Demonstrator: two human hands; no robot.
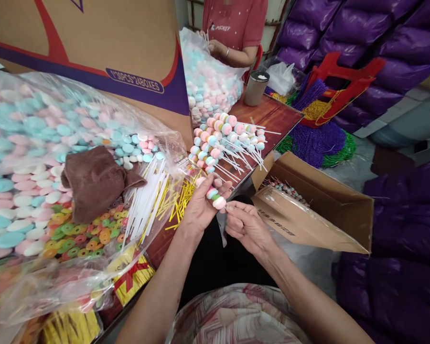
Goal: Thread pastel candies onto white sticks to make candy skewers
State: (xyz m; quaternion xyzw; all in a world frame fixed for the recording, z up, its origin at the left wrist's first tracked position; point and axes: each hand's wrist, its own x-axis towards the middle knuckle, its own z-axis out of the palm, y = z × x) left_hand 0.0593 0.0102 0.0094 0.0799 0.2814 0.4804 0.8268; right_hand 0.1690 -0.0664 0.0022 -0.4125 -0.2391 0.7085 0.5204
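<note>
My left hand [201, 203] is closed around a marshmallow skewer [215, 197] with pink, white, blue and green pieces. My right hand [245, 222] pinches at the skewer's near end, beside the pink marshmallow; what lies between those fingertips is too small to make out. Just beyond my hands, a pile of finished marshmallow skewers [222, 136] rests on the table, white sticks pointing right. White sticks [146, 198] and gold twist ties [181, 200] lie left of my left hand. Ring-shaped gummies [89, 234] and loose marshmallows [21, 205] spread farther left.
A large carton [93, 48] stands at the back left. A brown cloth [93, 181] lies on the candies. An open cardboard box [318, 205] sits to the right, near a red stool [344, 86]. Across the table, another person [232, 28] handles sticks beside a marshmallow bag [211, 76].
</note>
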